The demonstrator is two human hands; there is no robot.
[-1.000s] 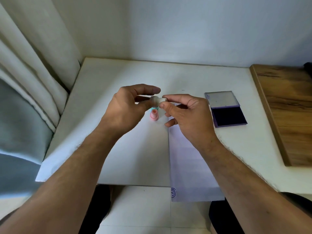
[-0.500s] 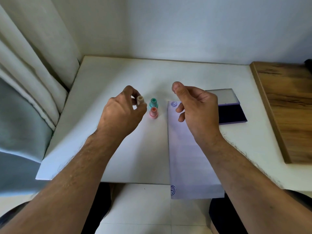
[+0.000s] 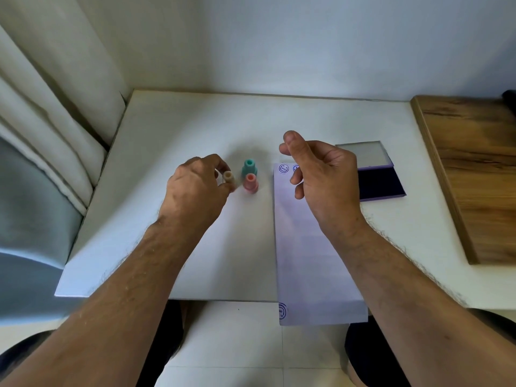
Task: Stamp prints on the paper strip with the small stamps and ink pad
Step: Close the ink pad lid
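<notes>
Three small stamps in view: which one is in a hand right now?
The beige stamp, pinched in the left hand. The teal stamp and pink stamp stand free on the table, untouched.

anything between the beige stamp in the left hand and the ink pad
Yes. The beige stamp, held in the left hand, has the teal stamp and pink stamp standing just right of it, then the raised right hand over the paper strip, before the ink pad.

No legible text. Paper strip (image 3: 312, 247) bears round blue stamp prints at far end (image 3: 283, 168) and near end (image 3: 282, 310); characters inside unreadable.
</notes>
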